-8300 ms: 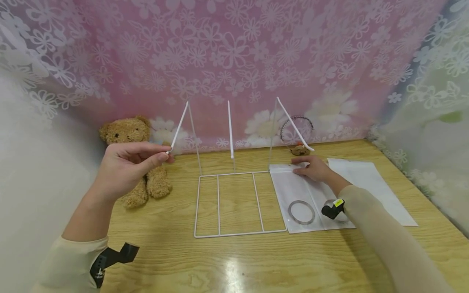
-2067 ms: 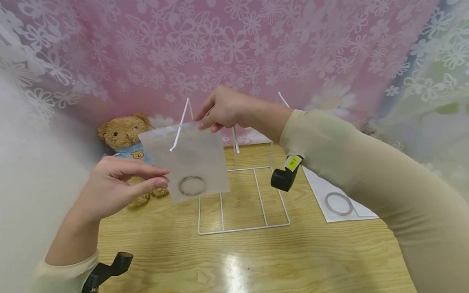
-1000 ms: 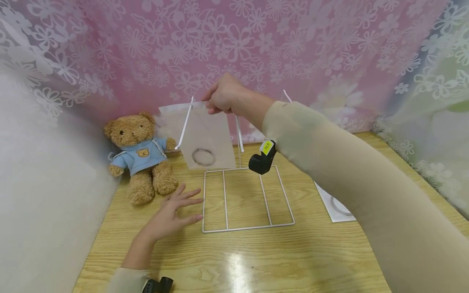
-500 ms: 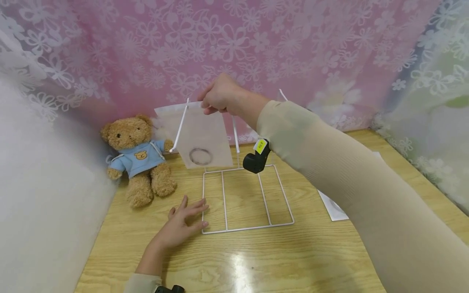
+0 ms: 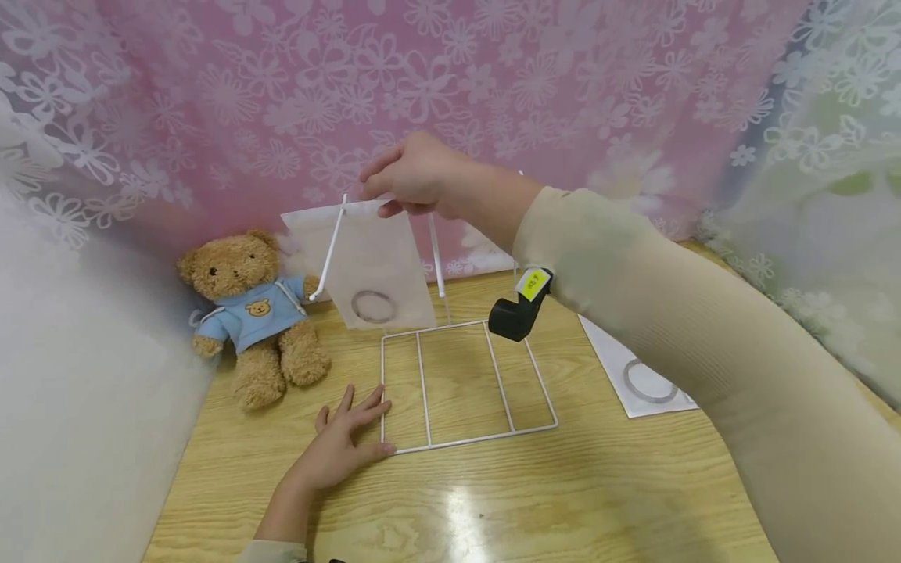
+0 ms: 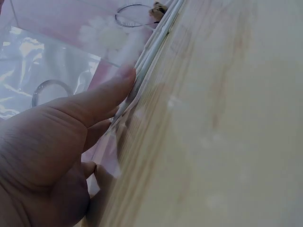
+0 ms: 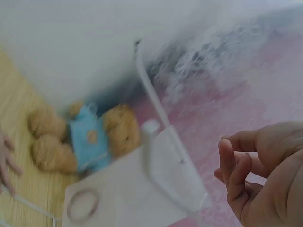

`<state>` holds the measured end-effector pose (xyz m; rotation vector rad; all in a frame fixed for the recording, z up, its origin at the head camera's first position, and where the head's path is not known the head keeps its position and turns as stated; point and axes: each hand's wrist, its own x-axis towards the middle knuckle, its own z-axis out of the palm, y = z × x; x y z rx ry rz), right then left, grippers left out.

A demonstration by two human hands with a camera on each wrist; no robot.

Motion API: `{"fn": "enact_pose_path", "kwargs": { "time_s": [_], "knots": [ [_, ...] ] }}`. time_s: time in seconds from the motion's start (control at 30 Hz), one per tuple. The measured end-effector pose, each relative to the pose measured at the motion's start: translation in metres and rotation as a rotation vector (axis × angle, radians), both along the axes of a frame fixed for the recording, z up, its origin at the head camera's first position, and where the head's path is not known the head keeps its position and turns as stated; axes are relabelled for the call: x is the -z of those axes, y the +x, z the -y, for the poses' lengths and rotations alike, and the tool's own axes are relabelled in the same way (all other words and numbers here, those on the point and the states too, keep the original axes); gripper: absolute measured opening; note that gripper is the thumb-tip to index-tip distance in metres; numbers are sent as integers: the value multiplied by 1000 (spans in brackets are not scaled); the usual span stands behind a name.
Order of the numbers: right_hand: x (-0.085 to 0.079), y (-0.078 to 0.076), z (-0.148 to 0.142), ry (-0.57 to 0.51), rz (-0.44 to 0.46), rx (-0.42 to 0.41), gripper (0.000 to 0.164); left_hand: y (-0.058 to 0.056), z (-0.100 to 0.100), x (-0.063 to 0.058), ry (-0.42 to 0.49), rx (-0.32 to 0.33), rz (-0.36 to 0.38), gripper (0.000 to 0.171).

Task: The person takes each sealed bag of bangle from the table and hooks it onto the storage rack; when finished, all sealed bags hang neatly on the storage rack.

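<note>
A white wire display rack (image 5: 468, 447) stands on the wooden table, with prongs pointing forward at its top. On the left prong (image 5: 329, 249) hangs a flat translucent plastic bag (image 5: 369, 254) with a thin grey ring (image 5: 374, 306) in it. My right hand (image 5: 415, 176) is beside the bag's upper right corner. In the right wrist view its fingers (image 7: 236, 165) are loosely bent, apart from the bag and holding nothing. My left hand (image 5: 345, 438) rests with spread fingers on the front left corner of the rack's base, its thumb (image 6: 111, 94) along the wire.
A teddy bear (image 5: 253, 313) in a blue hoodie sits left of the rack. Another bag (image 5: 626, 403) with a ring lies on the table at right, partly behind my right sleeve. A pink flowered curtain (image 5: 457, 86) hangs behind. A small brown figure (image 6: 158, 10) shows in the left wrist view.
My right hand has brought the bag from the right side of the table onto the left prong and let it go. My left hand has dropped from the prong's tip to the base.
</note>
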<state>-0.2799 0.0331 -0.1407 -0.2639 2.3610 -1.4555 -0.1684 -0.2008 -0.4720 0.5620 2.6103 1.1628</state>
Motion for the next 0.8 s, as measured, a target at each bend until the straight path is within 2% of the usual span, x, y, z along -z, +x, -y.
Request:
{"fn": "enact_pose_path", "kwargs": {
  "time_s": [0.2, 0.33, 0.43, 0.57, 0.8],
  "knots": [
    [-19, 19, -25, -85, 15, 35, 31, -1, 0, -2, -23, 6, 12, 80],
    [-25, 28, -37, -110, 35, 55, 32, -1, 3, -3, -38, -8, 6, 80],
    [-26, 33, -44, -103, 34, 46, 33, 1, 7, -2, -43, -23, 0, 80],
    [-22, 39, -56, -71, -14, 5, 37, 3, 13, -1, -36, -44, 1, 81],
    [-14, 45, -86, -35, -39, 2, 42, 3, 16, -3, -20, -38, 12, 82]
  ]
}}
